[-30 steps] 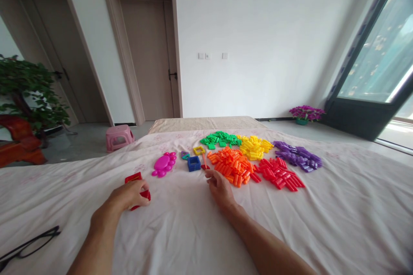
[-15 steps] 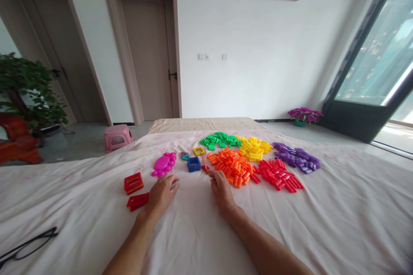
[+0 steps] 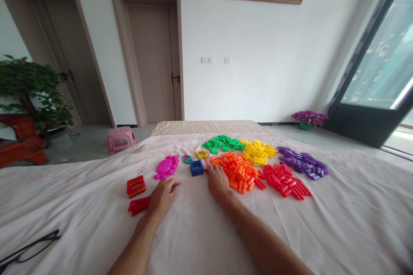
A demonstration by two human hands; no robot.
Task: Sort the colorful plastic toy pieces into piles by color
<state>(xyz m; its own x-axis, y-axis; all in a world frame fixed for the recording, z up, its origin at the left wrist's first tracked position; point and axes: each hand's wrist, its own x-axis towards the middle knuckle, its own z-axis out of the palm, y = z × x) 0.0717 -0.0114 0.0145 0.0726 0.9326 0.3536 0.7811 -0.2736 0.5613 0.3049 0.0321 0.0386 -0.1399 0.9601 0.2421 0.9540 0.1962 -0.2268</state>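
My right hand (image 3: pixel 218 179) is at the left edge of the pile of orange plastic pieces (image 3: pixel 240 172). Its fingers bend down over a small red piece (image 3: pixel 205 171), largely covered, so their grip is unclear. A thin orange strip (image 3: pixel 207 161) lies just beyond the fingertips. My left hand (image 3: pixel 164 194) rests on the cloth, fingers loosely curved and apart, with nothing visible in them. Beyond it lies a magenta paw-shaped plastic piece (image 3: pixel 164 166); beside its wrist are red plastic frames (image 3: pixel 139 205). Between the hands, farther off, stands a blue square frame block (image 3: pixel 196 168).
Piles of green (image 3: pixel 223 142), yellow (image 3: pixel 258 152), purple (image 3: pixel 302 162) and red pieces (image 3: pixel 285 180) spread to the right. A yellow frame (image 3: pixel 201 154) and a teal triangle (image 3: pixel 188 160) lie behind the blue block. More red frames (image 3: pixel 136 186) and eyeglasses (image 3: pixel 32 247) are at left.
My right hand has shifted slightly forward and its fingers now bend over the small red piece. My left hand stays resting on the cloth. The view has tilted slightly.
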